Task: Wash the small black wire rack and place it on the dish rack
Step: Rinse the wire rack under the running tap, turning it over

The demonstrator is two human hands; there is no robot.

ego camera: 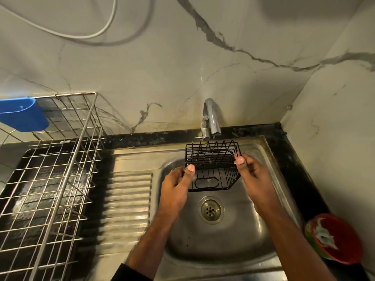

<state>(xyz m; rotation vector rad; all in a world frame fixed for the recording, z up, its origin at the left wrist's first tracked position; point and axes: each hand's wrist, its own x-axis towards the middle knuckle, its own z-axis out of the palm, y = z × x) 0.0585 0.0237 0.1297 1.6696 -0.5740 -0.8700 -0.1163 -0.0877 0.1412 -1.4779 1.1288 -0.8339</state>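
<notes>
Your left hand (178, 180) pinches the left edge of the small black wire rack (213, 166); your right hand (250, 173) pinches its right edge; the rack is held above the sink (233, 246), beneath the tap (211, 118); the dish rack (52, 179) stands well apart at left.

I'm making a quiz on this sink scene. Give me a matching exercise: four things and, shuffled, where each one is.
Things:
1. small black wire rack
2. blue holder
3. red bowl
4. drain

Places:
A. on the counter, right of the sink
B. hung on the dish rack
C. in the sink bottom
D. held under the tap

Pairs: 1-D, 2-B, 3-A, 4-C
</notes>
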